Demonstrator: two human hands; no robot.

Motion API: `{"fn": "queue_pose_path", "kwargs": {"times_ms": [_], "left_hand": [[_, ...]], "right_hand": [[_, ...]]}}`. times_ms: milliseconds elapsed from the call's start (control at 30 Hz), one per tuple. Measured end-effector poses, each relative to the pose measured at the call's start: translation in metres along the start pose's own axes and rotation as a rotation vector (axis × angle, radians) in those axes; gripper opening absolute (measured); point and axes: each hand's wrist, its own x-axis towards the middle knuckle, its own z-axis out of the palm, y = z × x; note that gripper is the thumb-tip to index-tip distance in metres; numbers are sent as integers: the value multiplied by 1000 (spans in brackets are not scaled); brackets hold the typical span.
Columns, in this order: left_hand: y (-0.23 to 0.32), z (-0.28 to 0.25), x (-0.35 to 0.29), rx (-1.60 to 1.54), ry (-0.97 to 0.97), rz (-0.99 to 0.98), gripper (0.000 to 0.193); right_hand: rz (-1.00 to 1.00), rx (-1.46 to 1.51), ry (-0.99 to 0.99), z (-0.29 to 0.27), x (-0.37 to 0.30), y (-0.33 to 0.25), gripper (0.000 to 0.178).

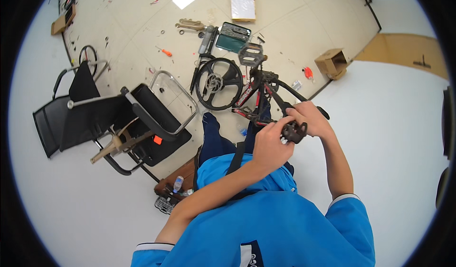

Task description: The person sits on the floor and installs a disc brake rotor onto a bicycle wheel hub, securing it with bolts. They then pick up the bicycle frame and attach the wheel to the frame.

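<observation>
A small black and red bicycle frame (260,96) stands tilted between my legs, its near end up at my hands. At that end is a dark rounded metal part (294,132) whose kind I cannot make out. My left hand (274,143) grips this part from the left, fingers bent against it. From the right, my right hand (308,117) is closed round the frame's end, its fingers touching those of my left. A flat pedal (251,54) sticks out at the frame's far end. The black wheel (219,84) with a brake disc lies left of the frame.
Left stand black chairs (161,106) with metal tubes. Ahead on the floor lie an open green tool case (230,42), an orange-handled screwdriver (166,52), wrenches (191,24) and a white stack (242,4). A cardboard box (331,63) sits right, by the white wall.
</observation>
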Motion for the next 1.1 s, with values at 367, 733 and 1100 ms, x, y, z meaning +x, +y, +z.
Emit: {"fn": "queue_pose_path", "kwargs": {"times_ms": [367,733,1100], "left_hand": [[-18,0,-9,15,-48,-30,41],[-49,-20,-20,-1,-12,-88,39],[-83,-61,-45,-73,-54,-203,35]], "right_hand": [[13,-9,-51,21,-2,13,50],[96,29,8,65,15,14,48],[-24,-112,17,121,26,-3,41]]}}
